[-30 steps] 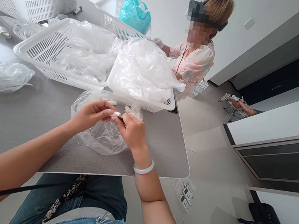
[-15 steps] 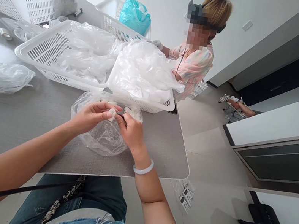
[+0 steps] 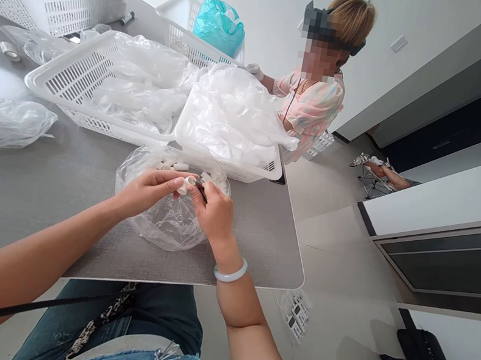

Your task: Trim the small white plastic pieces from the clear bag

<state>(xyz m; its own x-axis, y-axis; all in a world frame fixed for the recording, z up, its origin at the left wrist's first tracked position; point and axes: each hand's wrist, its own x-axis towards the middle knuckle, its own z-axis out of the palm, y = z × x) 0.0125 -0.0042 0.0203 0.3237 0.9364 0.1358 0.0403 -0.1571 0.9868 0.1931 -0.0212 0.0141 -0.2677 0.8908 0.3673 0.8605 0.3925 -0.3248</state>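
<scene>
My left hand [image 3: 153,188] is closed on a small white plastic pipe fitting [image 3: 187,183], its round opening turned toward my other hand. A dark-handled trimming knife [image 3: 202,190] is gripped in my right hand [image 3: 215,211], with its tip end at the fitting's rim; the blade itself is hard to make out. Both hands are over an open clear plastic bag [image 3: 167,226] on the grey table. More white fittings [image 3: 173,165] lie inside the bag, just beyond my fingers.
Behind the bag stand a white basket [image 3: 59,101] and a smaller white basket [image 3: 242,171], both holding clear bags. A plastic bundle [image 3: 3,123] lies at left. Across the table stands another person [image 3: 315,100] with a gloved hand. The table edge [image 3: 250,285] is close to my body.
My left hand has shifted slightly right and turned the white fitting, so its opening faces the knife. My right hand has moved slightly and the knife shows more.
</scene>
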